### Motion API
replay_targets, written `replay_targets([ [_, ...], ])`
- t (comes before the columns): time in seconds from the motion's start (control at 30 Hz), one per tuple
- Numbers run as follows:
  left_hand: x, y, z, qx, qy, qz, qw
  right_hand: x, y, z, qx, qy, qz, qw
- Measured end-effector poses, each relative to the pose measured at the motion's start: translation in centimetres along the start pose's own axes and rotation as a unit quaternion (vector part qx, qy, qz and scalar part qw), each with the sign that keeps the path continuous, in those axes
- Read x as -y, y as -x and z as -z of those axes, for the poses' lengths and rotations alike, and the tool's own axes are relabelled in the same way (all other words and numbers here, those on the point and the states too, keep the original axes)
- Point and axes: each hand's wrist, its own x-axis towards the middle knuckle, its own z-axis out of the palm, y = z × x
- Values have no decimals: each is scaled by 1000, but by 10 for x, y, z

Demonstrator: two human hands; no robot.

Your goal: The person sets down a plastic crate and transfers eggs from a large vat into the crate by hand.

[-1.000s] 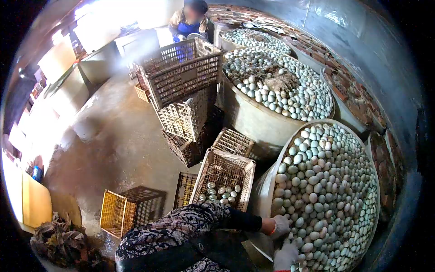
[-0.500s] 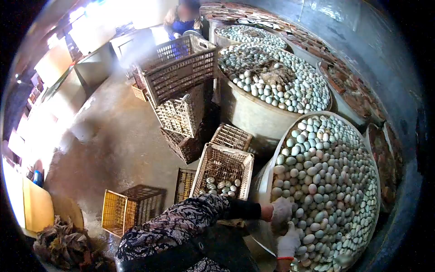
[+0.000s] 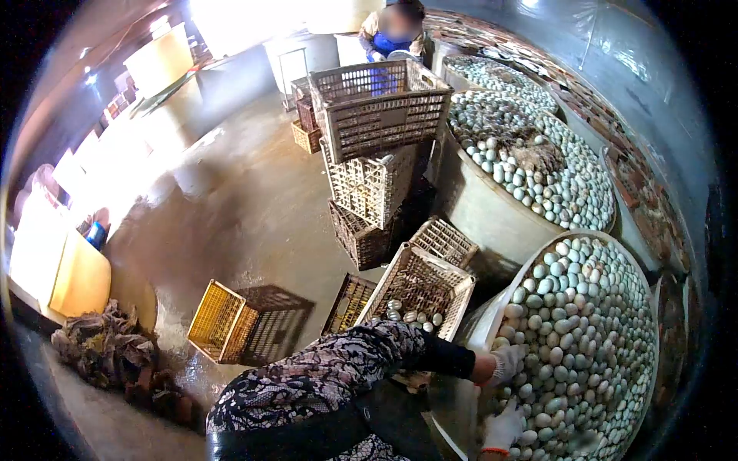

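My left hand [image 3: 507,363], in a pale glove below a floral sleeve with a dark cuff, bends its fingers down at the near edge of a large vat [image 3: 492,326] heaped with pale green and white eggs [image 3: 573,338]. Whatever lies under those fingers is hidden. Lower down, my right hand [image 3: 503,429], gloved with a red-banded cuff, reaches onto the same eggs, its fingers apart and no egg visibly held. Left of the vat, a tilted beige plastic crate [image 3: 459,296] contains several eggs [image 3: 415,316] at its near end.
A yellow crate [image 3: 223,319] lies on the wet floor [image 3: 269,223]. Stacked crates [image 3: 384,115] stand beyond it. Another egg-filled vat [image 3: 492,192] stands behind mine. A person [image 3: 396,34] is at the back, and crumpled brown material [image 3: 104,338] lies at lower left.
My view has swung left, so crates and vats appear further right. Both gloved hands remain on the eggs at the vat's near side, with small shifts in their fingers.
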Motion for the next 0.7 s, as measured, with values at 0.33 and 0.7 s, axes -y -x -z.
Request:
replay_targets([
  [0.33,17,-27,-55,-31,-73,-48,996,-23,-35,-20,3,35,114,993],
  [0.7,40,-55,-117,-233,-99,-136,958,-43,-69,-57,-25,6,166,986],
])
